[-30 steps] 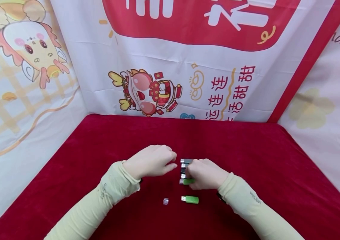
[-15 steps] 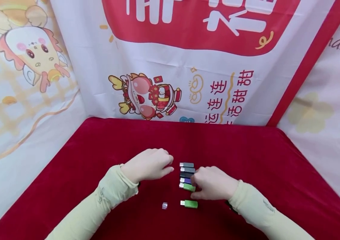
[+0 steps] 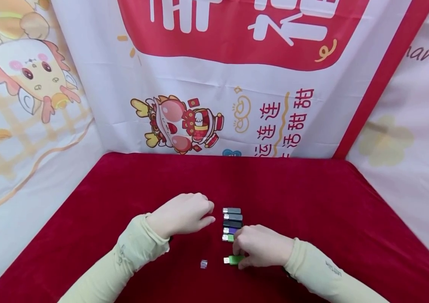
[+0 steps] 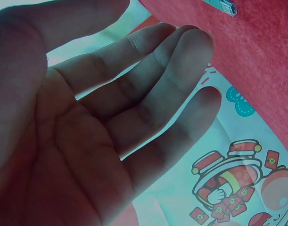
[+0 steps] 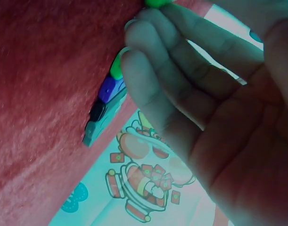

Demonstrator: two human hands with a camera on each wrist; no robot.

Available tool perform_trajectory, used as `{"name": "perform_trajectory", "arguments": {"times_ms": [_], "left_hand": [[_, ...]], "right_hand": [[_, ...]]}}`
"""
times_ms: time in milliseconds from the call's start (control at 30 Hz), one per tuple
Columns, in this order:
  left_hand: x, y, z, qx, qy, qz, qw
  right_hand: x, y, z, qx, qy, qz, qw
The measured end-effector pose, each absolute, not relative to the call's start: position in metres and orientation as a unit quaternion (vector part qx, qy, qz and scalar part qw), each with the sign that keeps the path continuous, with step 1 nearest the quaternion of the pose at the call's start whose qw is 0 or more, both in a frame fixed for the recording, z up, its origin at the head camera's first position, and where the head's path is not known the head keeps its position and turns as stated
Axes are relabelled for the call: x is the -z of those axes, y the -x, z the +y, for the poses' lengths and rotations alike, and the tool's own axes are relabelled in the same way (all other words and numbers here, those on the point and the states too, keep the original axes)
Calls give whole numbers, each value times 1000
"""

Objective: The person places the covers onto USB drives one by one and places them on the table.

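Note:
My right hand (image 3: 262, 246) reaches down over an uncapped green USB stick (image 3: 232, 260), its thumb and fingers pinching the rear end while the metal plug points left. In the right wrist view, a bit of that green stick (image 5: 158, 2) shows at the fingertips. Behind it lies a row of capped USB sticks: two grey, a black one (image 3: 232, 224), a purple one (image 3: 230, 230) and a second green one (image 3: 227, 238), partly covered by the right hand. Left of the row hovers my left hand (image 3: 182, 215), holding nothing, fingers loosely bent. A small clear cap (image 3: 203, 264) lies left of the uncapped stick.
Dark red velvet cloth (image 3: 153, 181) covers the table. A printed white and red curtain (image 3: 206, 75) hangs along its back edge, with patterned cloths (image 3: 36, 168) at the sides.
My right hand has left the row of sticks and come nearer, down to the uncapped green stick. My left hand has hardly moved. The head view has shifted slightly.

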State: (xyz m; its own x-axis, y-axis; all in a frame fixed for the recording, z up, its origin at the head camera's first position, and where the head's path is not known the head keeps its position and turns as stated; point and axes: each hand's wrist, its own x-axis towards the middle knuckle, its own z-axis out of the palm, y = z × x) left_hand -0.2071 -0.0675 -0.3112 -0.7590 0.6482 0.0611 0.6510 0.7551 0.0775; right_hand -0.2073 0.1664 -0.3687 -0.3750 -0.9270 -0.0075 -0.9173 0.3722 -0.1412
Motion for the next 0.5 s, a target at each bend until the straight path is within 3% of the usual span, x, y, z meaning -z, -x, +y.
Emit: {"name": "perform_trajectory", "arguments": {"times_ms": [500], "left_hand": [[313, 205, -64, 43, 354, -934, 14]], "right_hand": [[368, 205, 165, 36, 587, 809, 18]]}}
